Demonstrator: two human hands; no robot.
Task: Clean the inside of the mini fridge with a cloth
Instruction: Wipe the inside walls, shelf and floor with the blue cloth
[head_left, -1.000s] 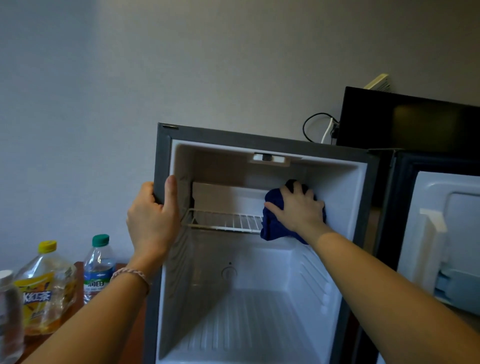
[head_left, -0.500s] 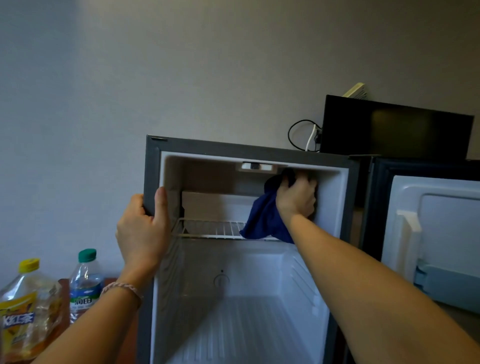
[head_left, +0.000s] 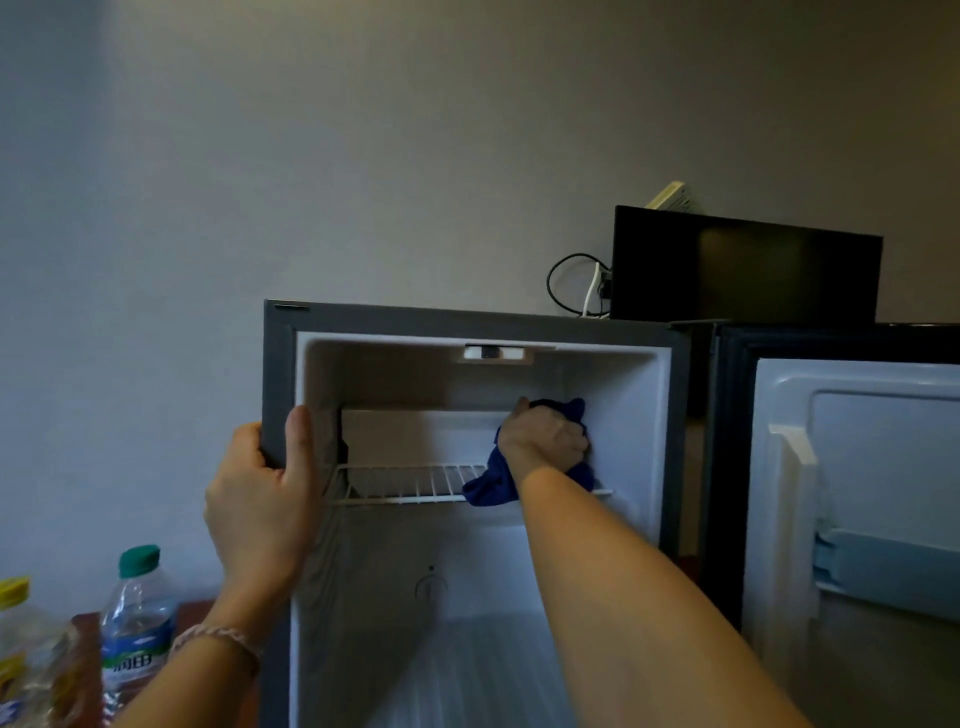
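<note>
Gripping the blue cloth (head_left: 574, 410), the right hand (head_left: 545, 439) is pressed seemingly against the mini fridge (head_left: 467, 322) wall. Its frame is clasped by the left hand (head_left: 260, 499) for steadiness.

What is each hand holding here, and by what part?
The right hand grips a bunched blue cloth by its upper part; the left hand holds the mini fridge by its left front edge.
</note>
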